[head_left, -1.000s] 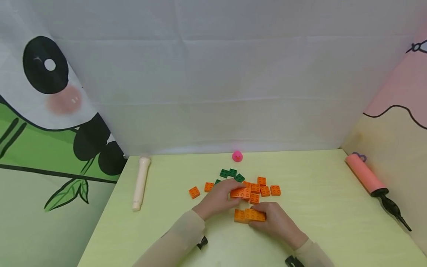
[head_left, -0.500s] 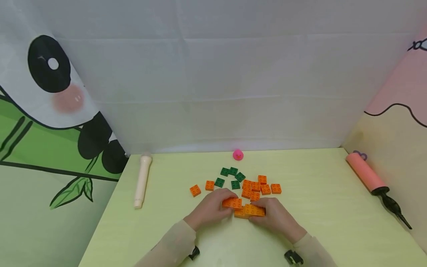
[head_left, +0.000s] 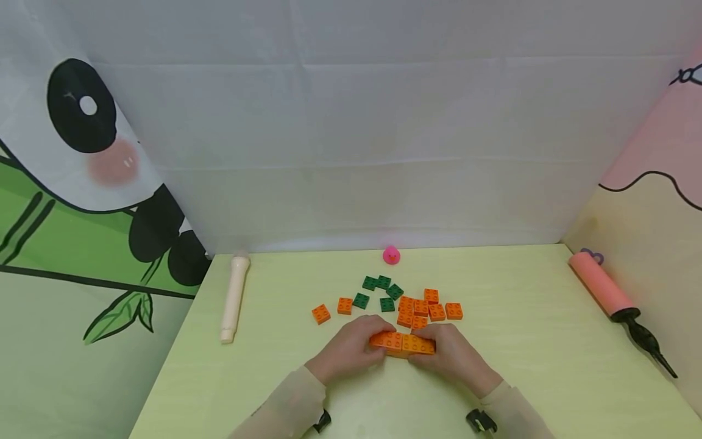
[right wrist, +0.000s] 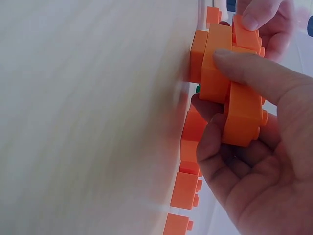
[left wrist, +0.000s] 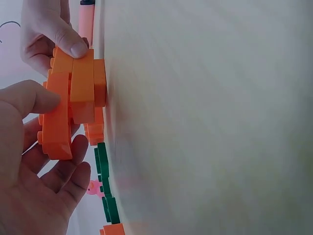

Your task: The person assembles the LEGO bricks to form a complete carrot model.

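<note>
My left hand [head_left: 351, 344] pinches a long orange toy building brick [head_left: 386, 341], thumb in front and fingers behind. That brick [left wrist: 56, 117] lies over the left end of a small stack, end to end with another orange brick [head_left: 418, 344] on the same layer. My right hand [head_left: 452, 353] grips the stack's right end, its thumb across the middle-layer brick [right wrist: 215, 73] and its fingers behind. The upper right brick [right wrist: 243, 115] overhangs that layer. Lowest is a short orange brick [right wrist: 197, 56], close to the table. Most of the lower layers are hidden by hands in the head view.
Behind the hands lie several loose orange bricks [head_left: 420, 306] and several green ones [head_left: 387, 304]. A pink toy duck [head_left: 391, 255] sits at the table's back edge. At the left is a pale roller [head_left: 234, 299]; at the right, a pink-and-black pump [head_left: 603, 286].
My left hand has come toward me from the loose bricks with its orange brick, lowering it onto the stack's left end. The right hand has stayed nearly in place, holding the stack.
</note>
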A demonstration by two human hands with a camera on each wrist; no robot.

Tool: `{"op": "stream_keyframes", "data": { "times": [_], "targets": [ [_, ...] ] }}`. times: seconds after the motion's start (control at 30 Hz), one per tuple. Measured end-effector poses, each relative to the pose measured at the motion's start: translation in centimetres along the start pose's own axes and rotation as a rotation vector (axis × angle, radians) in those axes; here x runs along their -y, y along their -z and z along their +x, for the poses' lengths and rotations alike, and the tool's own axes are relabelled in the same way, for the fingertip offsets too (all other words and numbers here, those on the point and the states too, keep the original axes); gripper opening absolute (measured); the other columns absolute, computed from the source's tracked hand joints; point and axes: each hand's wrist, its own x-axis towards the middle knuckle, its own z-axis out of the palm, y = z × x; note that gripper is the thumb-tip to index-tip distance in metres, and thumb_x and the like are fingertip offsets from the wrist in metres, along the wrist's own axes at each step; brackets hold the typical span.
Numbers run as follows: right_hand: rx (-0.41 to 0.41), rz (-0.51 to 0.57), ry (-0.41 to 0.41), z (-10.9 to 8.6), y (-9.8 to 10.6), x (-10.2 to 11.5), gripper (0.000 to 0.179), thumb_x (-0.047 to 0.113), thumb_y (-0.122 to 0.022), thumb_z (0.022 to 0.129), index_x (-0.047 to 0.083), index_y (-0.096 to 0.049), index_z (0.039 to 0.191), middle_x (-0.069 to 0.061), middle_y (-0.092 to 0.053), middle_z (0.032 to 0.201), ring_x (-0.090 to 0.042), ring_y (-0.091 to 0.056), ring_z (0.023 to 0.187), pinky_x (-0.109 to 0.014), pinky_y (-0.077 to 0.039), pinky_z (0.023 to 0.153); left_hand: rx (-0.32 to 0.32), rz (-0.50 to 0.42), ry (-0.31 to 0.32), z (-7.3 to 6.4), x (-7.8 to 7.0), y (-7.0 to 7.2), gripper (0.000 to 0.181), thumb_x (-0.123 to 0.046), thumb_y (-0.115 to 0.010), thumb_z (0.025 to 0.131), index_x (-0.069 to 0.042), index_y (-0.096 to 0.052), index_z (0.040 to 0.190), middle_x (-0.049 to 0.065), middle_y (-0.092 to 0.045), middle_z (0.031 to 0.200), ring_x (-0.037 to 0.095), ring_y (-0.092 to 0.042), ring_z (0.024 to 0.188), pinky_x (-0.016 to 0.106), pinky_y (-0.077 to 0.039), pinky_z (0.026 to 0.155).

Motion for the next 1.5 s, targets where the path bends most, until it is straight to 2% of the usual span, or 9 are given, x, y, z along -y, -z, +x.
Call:
{"op": "stream_keyframes", "data": {
  "times": [0.13,0.27,0.4,0.73,0.93,1.2,1.5],
  "targets": [
    [0.000,0.015,-0.001,0.1,0.0,0.0,0.041,0.030,-0.091,0.083,0.008,-0.080,0.115,0.005,-0.075,0.102,-0.009,-0.059,0.084,-0.030,-0.051,0.075,0.000,0.018,0.002,0.1,-0.1,0.0,0.036,-0.018,-0.072,0.094,-0.020,-0.069,0.130,-0.009,-0.065,0.130,0.013,-0.059,0.121,0.036,-0.046,0.108],
    [0.004,0.013,-0.002,0.2,0.0,0.1,0.037,0.030,-0.091,0.083,0.010,-0.081,0.113,0.008,-0.075,0.100,-0.008,-0.058,0.082,-0.029,-0.050,0.074,0.004,0.033,0.003,0.3,-0.3,0.0,0.032,-0.030,-0.074,0.099,-0.021,-0.070,0.129,-0.010,-0.066,0.128,0.012,-0.060,0.119,0.035,-0.047,0.107],
    [0.014,0.004,0.012,0.4,0.0,0.2,0.037,0.029,-0.091,0.083,0.009,-0.081,0.112,0.007,-0.075,0.099,-0.009,-0.058,0.081,-0.028,-0.049,0.072,0.014,0.039,0.020,0.4,-0.6,0.1,0.036,-0.041,-0.073,0.099,-0.020,-0.071,0.128,-0.010,-0.067,0.127,0.013,-0.061,0.119,0.036,-0.047,0.107],
    [0.013,-0.005,0.024,0.5,-0.1,0.1,0.037,0.030,-0.091,0.082,0.009,-0.081,0.110,0.006,-0.076,0.100,-0.009,-0.058,0.083,-0.029,-0.050,0.074,0.026,0.050,0.032,0.5,-1.1,0.6,0.034,-0.036,-0.074,0.099,-0.017,-0.074,0.127,-0.009,-0.070,0.123,0.014,-0.063,0.117,0.036,-0.047,0.107],
    [0.015,0.001,0.013,0.6,0.0,0.1,0.037,0.031,-0.092,0.081,0.010,-0.082,0.110,0.006,-0.076,0.100,-0.010,-0.059,0.084,-0.030,-0.051,0.076,0.039,0.056,0.040,0.6,-0.8,0.5,0.037,-0.038,-0.074,0.098,-0.018,-0.074,0.129,-0.011,-0.071,0.122,0.012,-0.064,0.114,0.035,-0.048,0.104],
    [0.025,0.031,0.001,0.8,0.3,0.2,0.037,0.030,-0.092,0.081,0.011,-0.082,0.110,0.006,-0.076,0.101,-0.011,-0.059,0.086,-0.032,-0.052,0.079,0.057,0.058,0.015,1.0,-0.7,0.9,0.038,-0.036,-0.074,0.099,-0.017,-0.074,0.131,-0.011,-0.072,0.122,0.010,-0.065,0.109,0.031,-0.049,0.100],
    [0.025,0.062,-0.017,0.7,0.1,-0.1,0.034,0.029,-0.092,0.081,0.013,-0.082,0.108,0.008,-0.076,0.099,-0.011,-0.058,0.083,-0.029,-0.050,0.075,0.076,0.056,0.000,1.4,-0.9,0.9,0.037,-0.032,-0.077,0.097,-0.016,-0.076,0.130,-0.010,-0.074,0.118,0.008,-0.066,0.104,0.028,-0.051,0.096]
  ]
}}
